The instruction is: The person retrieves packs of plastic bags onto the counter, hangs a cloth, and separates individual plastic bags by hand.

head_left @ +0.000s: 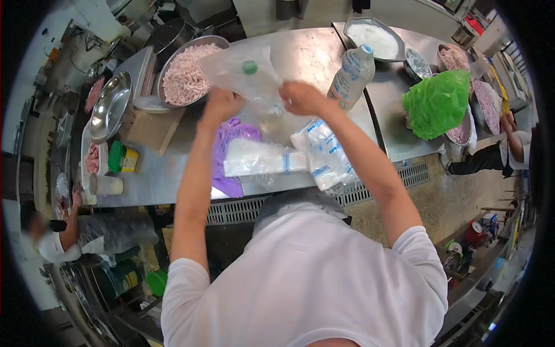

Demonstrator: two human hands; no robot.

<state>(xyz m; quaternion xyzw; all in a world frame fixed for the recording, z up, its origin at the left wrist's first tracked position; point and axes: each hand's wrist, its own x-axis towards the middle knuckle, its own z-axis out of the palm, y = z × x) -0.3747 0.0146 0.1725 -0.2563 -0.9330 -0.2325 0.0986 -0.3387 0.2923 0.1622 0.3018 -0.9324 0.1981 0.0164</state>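
A clear plastic bag (240,61) with a round green mark is stretched out above the steel table. My left hand (224,105) is closed on its near left edge. At the other side, the fingers of my right hand (299,97) pinch the bag's right edge. Below my hands lie a purple plastic bag (232,186) and a flat stack of clear plastic bags (254,157). Beside the stack is a crumpled pack with blue print (326,144). Just behind the plastic bag on the left stands a large metal bowl of pale pink meat pieces (184,75).
A big plastic bottle (354,75) stands right of my right arm, near a bowl of white stuff (374,39) and a green plastic bag (437,104). An empty steel bowl (110,107) and a yellow-green tub (122,157) sit left. Co-workers stand at both table ends.
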